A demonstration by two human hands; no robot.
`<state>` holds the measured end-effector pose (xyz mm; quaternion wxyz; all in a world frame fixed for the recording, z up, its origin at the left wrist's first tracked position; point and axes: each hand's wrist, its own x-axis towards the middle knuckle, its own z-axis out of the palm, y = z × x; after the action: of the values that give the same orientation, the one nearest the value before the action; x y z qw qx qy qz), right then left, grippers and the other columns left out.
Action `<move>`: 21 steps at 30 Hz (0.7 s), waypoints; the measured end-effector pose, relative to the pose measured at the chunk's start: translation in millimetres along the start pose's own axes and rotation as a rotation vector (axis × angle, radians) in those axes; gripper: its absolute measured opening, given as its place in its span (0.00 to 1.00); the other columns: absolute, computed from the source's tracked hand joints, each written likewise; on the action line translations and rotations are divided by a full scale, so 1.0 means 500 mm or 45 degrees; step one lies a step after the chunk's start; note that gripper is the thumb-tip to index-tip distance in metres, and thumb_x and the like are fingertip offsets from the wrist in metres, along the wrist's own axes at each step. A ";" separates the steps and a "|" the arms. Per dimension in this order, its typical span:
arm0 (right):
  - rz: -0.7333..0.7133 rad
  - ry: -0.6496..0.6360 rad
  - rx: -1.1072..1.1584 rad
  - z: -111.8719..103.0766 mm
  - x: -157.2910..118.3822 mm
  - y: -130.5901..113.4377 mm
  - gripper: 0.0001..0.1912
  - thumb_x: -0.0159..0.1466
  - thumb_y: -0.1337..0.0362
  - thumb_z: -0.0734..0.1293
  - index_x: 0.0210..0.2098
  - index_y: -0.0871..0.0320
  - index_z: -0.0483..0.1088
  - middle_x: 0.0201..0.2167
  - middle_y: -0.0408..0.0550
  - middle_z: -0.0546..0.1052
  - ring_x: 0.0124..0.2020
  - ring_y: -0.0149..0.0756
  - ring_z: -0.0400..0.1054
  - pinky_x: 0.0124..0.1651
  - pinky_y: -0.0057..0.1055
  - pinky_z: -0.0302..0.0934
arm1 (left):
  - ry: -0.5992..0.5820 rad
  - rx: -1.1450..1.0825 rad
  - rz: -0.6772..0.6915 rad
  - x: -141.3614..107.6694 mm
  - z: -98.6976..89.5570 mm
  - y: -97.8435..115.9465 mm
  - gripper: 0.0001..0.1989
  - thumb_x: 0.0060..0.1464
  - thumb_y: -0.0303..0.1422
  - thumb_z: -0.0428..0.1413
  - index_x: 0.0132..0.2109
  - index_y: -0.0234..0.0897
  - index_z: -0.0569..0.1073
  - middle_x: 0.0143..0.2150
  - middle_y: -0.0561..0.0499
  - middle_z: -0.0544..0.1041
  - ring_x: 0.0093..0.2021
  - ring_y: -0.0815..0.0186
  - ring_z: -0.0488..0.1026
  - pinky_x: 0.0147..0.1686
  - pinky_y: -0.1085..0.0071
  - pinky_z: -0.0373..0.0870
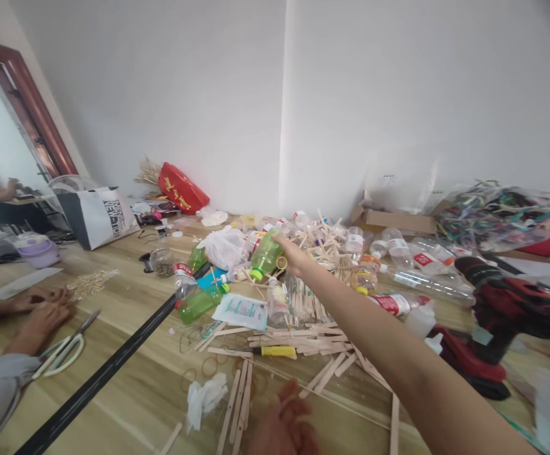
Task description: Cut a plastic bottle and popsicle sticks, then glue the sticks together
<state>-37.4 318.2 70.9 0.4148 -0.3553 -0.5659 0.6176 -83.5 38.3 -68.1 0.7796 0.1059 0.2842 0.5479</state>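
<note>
Bottle (264, 256) (green) in one of the hands (293, 256), bag (98, 218) reading "NEW".

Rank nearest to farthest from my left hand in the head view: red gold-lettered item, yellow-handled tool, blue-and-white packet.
1. Yellow-handled tool: just beyond your left hand.
2. Blue-and-white packet: farther forward, slightly left.
3. Red gold-lettered item: well back, left.

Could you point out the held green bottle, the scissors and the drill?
Green bottle (265, 254): head view, middle of its body.
Scissors (80, 333): head view, where blades meet handles.
Drill (511, 306): head view, its housing.
</note>
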 end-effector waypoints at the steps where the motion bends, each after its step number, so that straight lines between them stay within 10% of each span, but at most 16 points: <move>1: 0.034 -0.055 0.019 -0.006 -0.018 -0.002 0.17 0.69 0.56 0.65 0.52 0.60 0.69 0.46 0.51 0.74 0.41 0.36 0.72 0.42 0.38 0.71 | 0.013 -0.011 0.024 0.006 -0.003 0.010 0.18 0.58 0.38 0.60 0.55 0.47 0.72 0.43 0.49 0.79 0.39 0.61 0.78 0.41 0.64 0.74; 6: 0.152 -0.269 0.082 -0.030 -0.124 0.005 0.15 0.69 0.58 0.65 0.50 0.61 0.70 0.46 0.50 0.75 0.42 0.37 0.72 0.44 0.39 0.70 | 0.209 -0.127 0.305 -0.002 0.032 0.062 0.28 0.57 0.44 0.60 0.62 0.48 0.64 0.48 0.47 0.78 0.40 0.61 0.78 0.43 0.64 0.72; 10: 0.213 -0.349 0.119 -0.045 -0.204 0.026 0.13 0.69 0.58 0.66 0.48 0.61 0.71 0.44 0.50 0.76 0.40 0.36 0.73 0.44 0.39 0.70 | 0.218 0.053 0.179 -0.028 0.089 0.088 0.20 0.63 0.45 0.53 0.52 0.36 0.73 0.41 0.44 0.80 0.39 0.60 0.78 0.39 0.65 0.73; 21: 0.054 0.146 0.157 -0.093 -0.290 0.052 0.14 0.67 0.57 0.67 0.49 0.57 0.71 0.49 0.51 0.75 0.45 0.38 0.71 0.48 0.40 0.67 | 0.117 0.262 0.288 0.012 0.150 0.099 0.05 0.51 0.21 0.63 0.35 0.30 0.75 0.30 0.47 0.79 0.25 0.71 0.75 0.30 0.77 0.74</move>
<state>60.6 204.3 35.8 0.4546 -0.3757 -0.4945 0.6384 -79.7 73.5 14.9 0.6842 0.1912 0.3605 0.6045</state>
